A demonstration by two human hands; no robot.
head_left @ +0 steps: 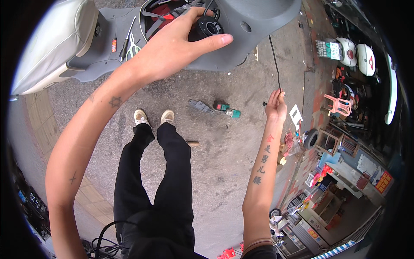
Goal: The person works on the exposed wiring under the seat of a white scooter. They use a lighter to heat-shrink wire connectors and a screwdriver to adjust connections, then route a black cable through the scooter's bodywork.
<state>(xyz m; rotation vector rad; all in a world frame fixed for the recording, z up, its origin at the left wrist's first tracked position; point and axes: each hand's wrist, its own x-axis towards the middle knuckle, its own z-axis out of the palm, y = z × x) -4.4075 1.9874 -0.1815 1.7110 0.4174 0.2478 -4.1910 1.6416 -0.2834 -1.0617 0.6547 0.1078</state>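
Note:
My left hand (181,42) is curled around a round black part (210,26) with a ring-shaped face, at the scooter's grey body panel (258,13). Its fingers bend over the far side, and the thumb lies along the near side. A dark cable (208,6) runs up beside these fingers. Lower right, my right hand (277,105) pinches a thin black cable (275,61), which stretches up to the panel's edge. Behind my left wrist, the grey footboard (108,32) carries a screwdriver (124,47), scissors (132,48) and a small red-and-black item (114,44).
On the pavement lie a green cordless power tool (231,111), a grey plastic piece (200,106) and a white bracket-like piece (295,116). A tyre (311,138), a pink plastic chair (339,105) and a parked scooter (351,53) are at the right. The scooter seat (58,35) occupies the upper left.

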